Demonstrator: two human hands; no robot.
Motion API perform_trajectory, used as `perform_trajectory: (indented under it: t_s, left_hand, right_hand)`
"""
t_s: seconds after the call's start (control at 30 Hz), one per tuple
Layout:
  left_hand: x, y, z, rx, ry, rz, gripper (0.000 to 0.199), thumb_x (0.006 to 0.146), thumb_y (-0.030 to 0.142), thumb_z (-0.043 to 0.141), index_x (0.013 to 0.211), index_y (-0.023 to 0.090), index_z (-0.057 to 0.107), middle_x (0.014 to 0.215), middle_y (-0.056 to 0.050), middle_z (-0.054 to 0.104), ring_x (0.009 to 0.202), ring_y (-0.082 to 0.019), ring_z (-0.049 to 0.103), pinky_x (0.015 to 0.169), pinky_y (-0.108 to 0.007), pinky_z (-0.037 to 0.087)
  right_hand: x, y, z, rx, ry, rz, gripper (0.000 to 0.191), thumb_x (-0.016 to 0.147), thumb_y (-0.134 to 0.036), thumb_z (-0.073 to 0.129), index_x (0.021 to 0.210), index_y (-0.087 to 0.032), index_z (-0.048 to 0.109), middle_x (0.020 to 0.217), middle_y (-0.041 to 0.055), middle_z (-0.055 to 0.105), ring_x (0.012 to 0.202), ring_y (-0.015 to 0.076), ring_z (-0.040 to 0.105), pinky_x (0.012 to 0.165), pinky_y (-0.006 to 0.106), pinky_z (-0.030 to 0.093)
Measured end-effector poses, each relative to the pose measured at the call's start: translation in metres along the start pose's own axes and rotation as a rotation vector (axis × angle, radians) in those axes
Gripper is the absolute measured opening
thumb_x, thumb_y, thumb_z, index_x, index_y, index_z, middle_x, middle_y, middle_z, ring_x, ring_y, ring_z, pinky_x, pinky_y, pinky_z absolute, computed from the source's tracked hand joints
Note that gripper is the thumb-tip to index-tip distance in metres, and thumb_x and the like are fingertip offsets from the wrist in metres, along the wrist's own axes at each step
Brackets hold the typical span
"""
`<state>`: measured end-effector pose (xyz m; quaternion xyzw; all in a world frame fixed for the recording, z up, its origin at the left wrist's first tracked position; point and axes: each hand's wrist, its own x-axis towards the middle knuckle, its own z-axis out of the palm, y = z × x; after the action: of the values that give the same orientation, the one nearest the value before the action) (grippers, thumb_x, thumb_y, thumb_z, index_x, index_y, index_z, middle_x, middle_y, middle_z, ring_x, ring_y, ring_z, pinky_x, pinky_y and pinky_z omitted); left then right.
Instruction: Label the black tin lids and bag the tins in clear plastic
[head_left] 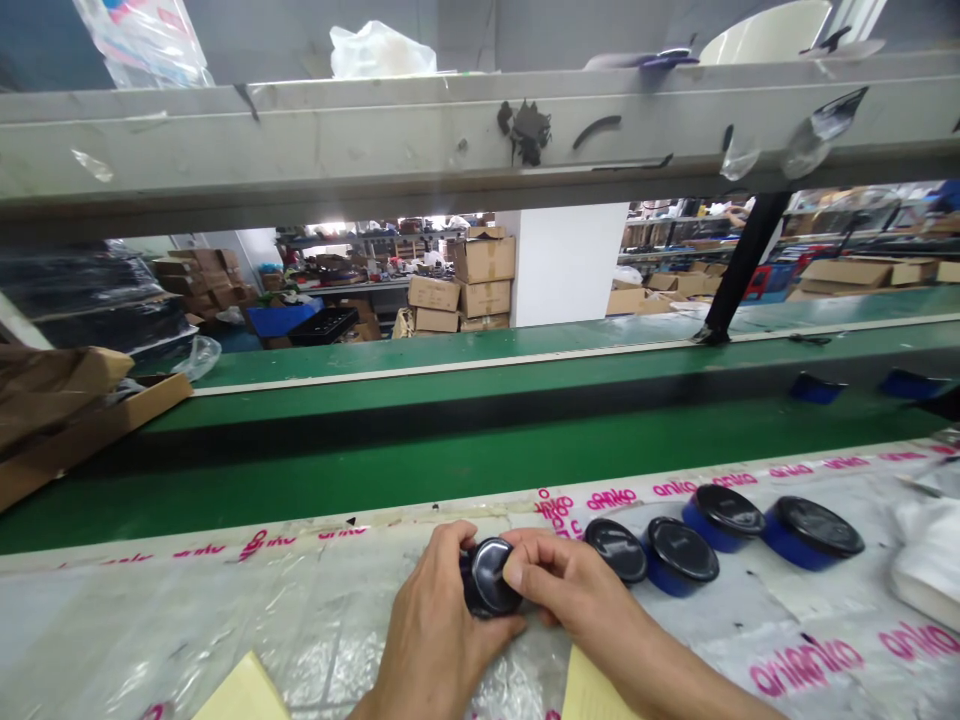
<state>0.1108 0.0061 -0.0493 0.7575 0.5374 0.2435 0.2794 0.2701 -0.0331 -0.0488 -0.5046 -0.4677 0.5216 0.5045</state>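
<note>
My left hand (437,610) is wrapped round the side of a small round black-topped container (491,575), held up over the plastic-covered bench. From the other side, my right hand (559,580) pinches the container's edge with thumb and forefinger. The container's lower part is mostly hidden by my fingers. Close by on the right stand several similar dark blue containers with shiny black tops, among them a near one (616,550), another (681,557), one behind (724,517) and a wider-looking one (814,532).
A green conveyor belt (315,480) runs beyond the bench, with blue pieces (817,388) at its right. Yellow paper (241,690) lies by my left arm, more yellow paper (592,690) under my right. A white bundle (930,560) sits far right. A shelf beam (420,130) spans overhead.
</note>
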Motion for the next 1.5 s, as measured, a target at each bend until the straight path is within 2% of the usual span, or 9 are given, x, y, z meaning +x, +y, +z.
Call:
perform_trajectory:
  t_s: [0.2, 0.37, 0.53, 0.97, 1.33, 1.5]
  left_hand:
    - [0.000, -0.004, 0.002, 0.008, -0.007, 0.041, 0.051, 0.067, 0.023, 0.073, 0.111, 0.024, 0.048, 0.104, -0.005, 0.067, 0.097, -0.029, 0.066, 0.081, -0.038, 0.048]
    - [0.001, -0.007, 0.004, 0.020, 0.007, 0.058, 0.052, 0.067, 0.024, 0.075, 0.111, 0.025, 0.048, 0.103, -0.003, 0.068, 0.096, -0.028, 0.066, 0.081, -0.038, 0.048]
    - [0.000, -0.008, 0.005, 0.023, 0.010, 0.074, 0.052, 0.067, 0.024, 0.075, 0.112, 0.025, 0.049, 0.103, -0.002, 0.068, 0.095, -0.028, 0.066, 0.082, -0.038, 0.048]
    - [-0.003, -0.009, 0.004, 0.019, 0.012, 0.116, 0.052, 0.068, 0.019, 0.076, 0.112, 0.025, 0.049, 0.105, -0.001, 0.066, 0.095, -0.025, 0.065, 0.083, -0.037, 0.047]
    - [-0.002, -0.011, 0.005, 0.024, 0.010, 0.111, 0.052, 0.067, 0.017, 0.076, 0.111, 0.026, 0.049, 0.101, -0.001, 0.066, 0.092, -0.026, 0.065, 0.081, -0.036, 0.047]
    - [-0.001, -0.014, 0.007, 0.031, 0.023, 0.164, 0.050, 0.070, 0.019, 0.076, 0.111, 0.026, 0.049, 0.100, 0.000, 0.065, 0.090, -0.025, 0.064, 0.080, -0.036, 0.047]
  right_hand:
    - [0.001, 0.000, 0.001, -0.040, 0.004, -0.029, 0.036, 0.081, -0.048, 0.068, 0.064, -0.018, 0.058, 0.088, 0.0046, 0.063, 0.074, 0.0182, 0.049, 0.068, 0.029, 0.036]
    - [0.002, 0.000, 0.001, -0.055, 0.028, -0.048, 0.039, 0.078, -0.051, 0.070, 0.062, -0.018, 0.057, 0.089, 0.0061, 0.065, 0.082, 0.0223, 0.054, 0.075, 0.032, 0.038]
    - [0.004, 0.004, 0.000, -0.087, 0.035, -0.104, 0.035, 0.081, -0.047, 0.068, 0.064, -0.018, 0.059, 0.095, 0.0083, 0.067, 0.092, 0.0263, 0.057, 0.083, 0.036, 0.039]
    - [0.002, 0.007, 0.000, -0.127, 0.025, -0.140, 0.030, 0.085, -0.042, 0.065, 0.067, -0.019, 0.058, 0.090, 0.0068, 0.067, 0.087, 0.0249, 0.057, 0.079, 0.035, 0.040]
    - [0.001, 0.000, -0.002, -0.108, 0.007, -0.134, 0.031, 0.084, -0.044, 0.066, 0.067, -0.019, 0.059, 0.099, 0.0071, 0.066, 0.099, 0.0268, 0.056, 0.088, 0.035, 0.038]
    - [0.003, 0.004, -0.003, -0.125, 0.009, -0.152, 0.028, 0.084, -0.041, 0.065, 0.068, -0.019, 0.060, 0.098, 0.0058, 0.065, 0.095, 0.0252, 0.056, 0.085, 0.034, 0.039]
